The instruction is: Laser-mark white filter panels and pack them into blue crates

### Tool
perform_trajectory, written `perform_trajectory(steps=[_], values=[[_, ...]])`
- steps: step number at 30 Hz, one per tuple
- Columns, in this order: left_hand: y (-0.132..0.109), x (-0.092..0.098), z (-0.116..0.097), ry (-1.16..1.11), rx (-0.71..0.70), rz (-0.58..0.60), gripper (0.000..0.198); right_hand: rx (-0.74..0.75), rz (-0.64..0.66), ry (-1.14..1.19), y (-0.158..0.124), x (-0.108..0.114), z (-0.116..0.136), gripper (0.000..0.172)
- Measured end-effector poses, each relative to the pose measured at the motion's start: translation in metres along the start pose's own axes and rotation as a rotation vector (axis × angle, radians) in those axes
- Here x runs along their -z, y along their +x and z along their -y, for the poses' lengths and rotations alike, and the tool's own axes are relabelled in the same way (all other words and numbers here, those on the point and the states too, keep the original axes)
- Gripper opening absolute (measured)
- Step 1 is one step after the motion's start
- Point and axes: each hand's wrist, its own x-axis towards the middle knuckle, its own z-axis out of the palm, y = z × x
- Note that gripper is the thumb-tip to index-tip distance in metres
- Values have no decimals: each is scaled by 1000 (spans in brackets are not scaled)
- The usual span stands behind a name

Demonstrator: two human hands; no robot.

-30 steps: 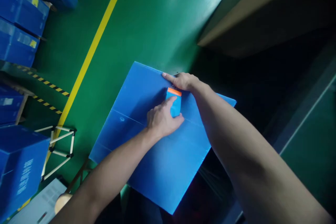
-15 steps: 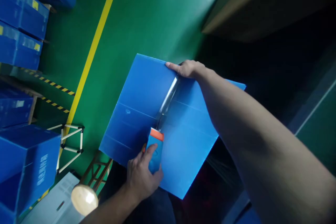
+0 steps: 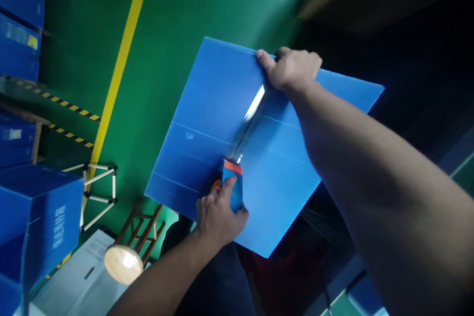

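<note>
A blue corrugated-plastic box is in front of me, its two flat flaps meeting along a slanting middle seam. Clear packing tape runs along that seam and shines near its far end. My left hand is closed around a blue tape dispenser with an orange front edge, at the near part of the seam. At the far edge, my right hand grips the box over the tape's end, thumb on top; its other fingers are partly hidden behind the edge.
Blue boxes are stacked at the left, with an open blue box nearer. A white-tube frame, wooden stool, round pale seat-like disc and grey cabinet stand lower left. A yellow line crosses the green floor.
The box and both hands have shifted up and right in view, while the background slid slightly left. My right hand now wraps further over the far edge. The dispenser stays in my left hand.
</note>
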Motion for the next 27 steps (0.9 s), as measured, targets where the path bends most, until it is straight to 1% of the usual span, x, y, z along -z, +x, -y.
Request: perform_trajectory(steps=[2, 3, 4, 5, 7, 9, 11, 14, 17, 21, 24, 27], values=[[2, -1, 2, 1, -5, 10, 75, 68, -161, -62, -32, -16, 10, 83], [3, -2, 3, 3, -15, 11, 75, 109, -207, -86, -51, -27, 15, 79], [4, -2, 5, 4, -30, 11, 75, 151, -226, -117, -70, -40, 18, 77], [4, -3, 8, 4, -46, 9, 75, 182, -222, -151, -89, -53, 21, 78], [5, -4, 11, -5, -71, 4, 75, 203, -162, -213, -126, -79, 23, 79], [4, -4, 14, -25, -87, 0, 74, 211, -128, -253, -155, -101, 23, 81], [0, -5, 15, -39, -103, -10, 73, 215, -126, -279, -173, -115, 21, 82], [-13, -6, 23, -26, -112, -21, 74, 231, -149, -294, -179, -123, 20, 81], [-41, -8, 43, -26, -98, -4, 76, 243, -167, -252, -170, -128, 18, 82], [-99, -13, 88, -19, -47, 20, 78, 229, -174, -187, -165, -134, 17, 82], [-149, -20, 124, -31, -8, 48, 77, 225, -158, -254, -174, -133, 23, 78], [-196, -33, 155, -68, 21, 85, 80, 206, -143, -338, -190, -133, 32, 78]])
